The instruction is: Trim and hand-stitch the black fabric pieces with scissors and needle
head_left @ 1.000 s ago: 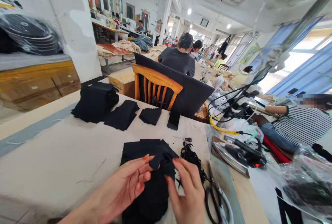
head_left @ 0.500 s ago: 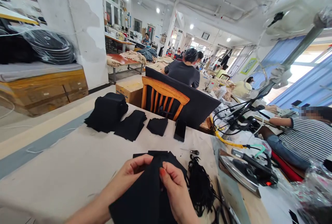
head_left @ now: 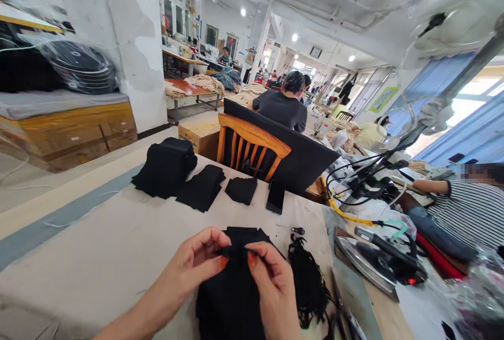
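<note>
- We are seeing that the black cloth piece (head_left: 237, 251), which was standing as a wide panel half a second ago, is now showing mainly as a narrow edge between the hands.
- The left hand (head_left: 192, 260) and the right hand (head_left: 273, 277) are pinching this edge from both sides, their fingers closing on the cloth.
- For the work, we are taking this to mean that the edge, rather than the whole panel, is probably receiving the attention.
- The piece is staying above the near stack of black cloth (head_left: 230, 306); black is meeting black, so we are not managing to tell whether they are touching.
- On the right, the heap of black strips (head_left: 307, 283) is lying just beside the right hand, and the scissors (head_left: 340, 303) are lying beyond it.
- Farther right, the clothes iron (head_left: 370, 262) is resting near the worktop's (head_left: 106, 250) side.
- Along the far edge, the smartphone (head_left: 275, 198) and the tall stack of black cloth (head_left: 167, 166) are lying.
- We are judging the left side as offering wider room for moving.
</note>
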